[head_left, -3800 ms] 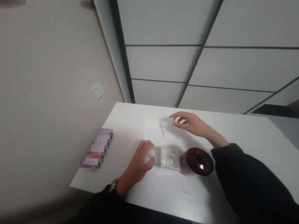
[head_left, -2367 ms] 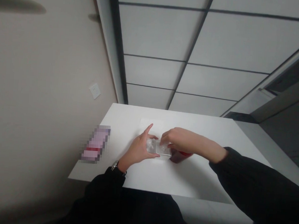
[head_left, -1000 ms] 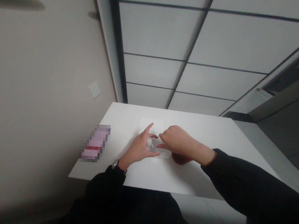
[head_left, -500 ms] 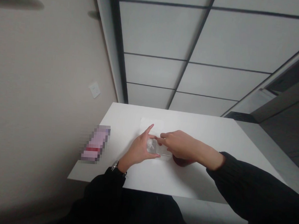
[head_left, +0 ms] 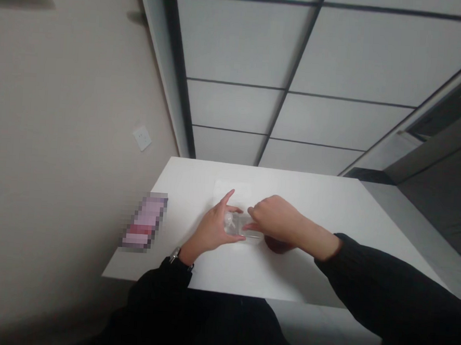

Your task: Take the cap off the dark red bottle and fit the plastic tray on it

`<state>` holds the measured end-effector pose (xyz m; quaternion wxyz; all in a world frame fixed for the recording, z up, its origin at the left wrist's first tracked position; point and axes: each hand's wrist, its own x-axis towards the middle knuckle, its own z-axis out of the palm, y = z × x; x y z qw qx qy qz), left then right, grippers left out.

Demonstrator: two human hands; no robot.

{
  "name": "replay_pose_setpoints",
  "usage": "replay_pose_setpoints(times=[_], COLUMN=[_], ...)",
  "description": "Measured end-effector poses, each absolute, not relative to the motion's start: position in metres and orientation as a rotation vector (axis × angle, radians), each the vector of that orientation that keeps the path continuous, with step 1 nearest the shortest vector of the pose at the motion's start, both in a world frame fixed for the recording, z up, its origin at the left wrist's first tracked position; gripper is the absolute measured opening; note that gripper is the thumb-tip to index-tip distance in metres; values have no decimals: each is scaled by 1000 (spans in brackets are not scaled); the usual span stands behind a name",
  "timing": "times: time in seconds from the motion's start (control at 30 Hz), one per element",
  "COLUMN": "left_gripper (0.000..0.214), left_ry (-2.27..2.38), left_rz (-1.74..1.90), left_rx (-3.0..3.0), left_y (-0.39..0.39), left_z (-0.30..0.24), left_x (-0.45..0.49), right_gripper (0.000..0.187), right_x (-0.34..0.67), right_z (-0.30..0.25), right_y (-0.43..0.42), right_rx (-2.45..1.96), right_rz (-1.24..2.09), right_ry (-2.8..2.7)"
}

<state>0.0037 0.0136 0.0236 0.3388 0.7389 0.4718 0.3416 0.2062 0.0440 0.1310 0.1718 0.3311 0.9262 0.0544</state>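
Note:
A small clear plastic box (head_left: 246, 232) lies in the middle of the white table (head_left: 322, 209). My left hand (head_left: 213, 228) grips its left end between thumb and fingers, the index finger sticking up. My right hand (head_left: 276, 222) is closed in a pinch over the top of the box; whatever is in the fingertips is too small to make out. A dark red round jar (head_left: 275, 244) stands just behind my right hand, mostly hidden by it.
A blurred pink and white packet (head_left: 144, 222) lies at the table's left edge. A faint white sheet (head_left: 233, 188) lies beyond the hands. A wall with a socket (head_left: 142, 137) runs along the left. The table's right part is bare.
My right hand came from the far sheet to the clear box and has stayed pinched over it, shifting slightly. The left hand keeps its hold on the box end.

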Motion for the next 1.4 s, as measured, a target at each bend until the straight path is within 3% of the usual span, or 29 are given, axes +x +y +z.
replay_pose_setpoints(times=[0.2,0.4,0.53,0.73,0.83,0.9,1.03,1.1,1.23,1.4], left_gripper=[132,132,131,130,127,126,127,128,128,127], left_ry=[1219,1224,1229,1212,1242,1251,1246,1238,1220,1202], left_rz=[883,891,904,897,897,895,895,902,919,909], left_rx=[1914,1915,1923,1912,1917,1931,1927,1919,1921,1927], left_y=[13,14,14,15,14,13,14,14,16,17], left_z=[24,24,23,23,24,25,24,23,22,20], left_x=[4,4,4,4,4,3,3,3,2,1], right_gripper=[22,29,20,28,36,28,29,32,22,19], right_x=[208,208,203,211,246,274,304,299,270,258], right_z=[131,131,121,126,140,140,99,69,30,26], right_y=[45,42,41,41,34,26,6,-1,-6,-4], right_rx=[923,892,906,986,1265,1599,2190,2329,2583,2680], right_rz=[158,131,146,99,-163,-389,-605,-792,-1215,-1361], right_ry=[2650,2726,2718,2742,3007,3219,3267,3215,3199,3224])
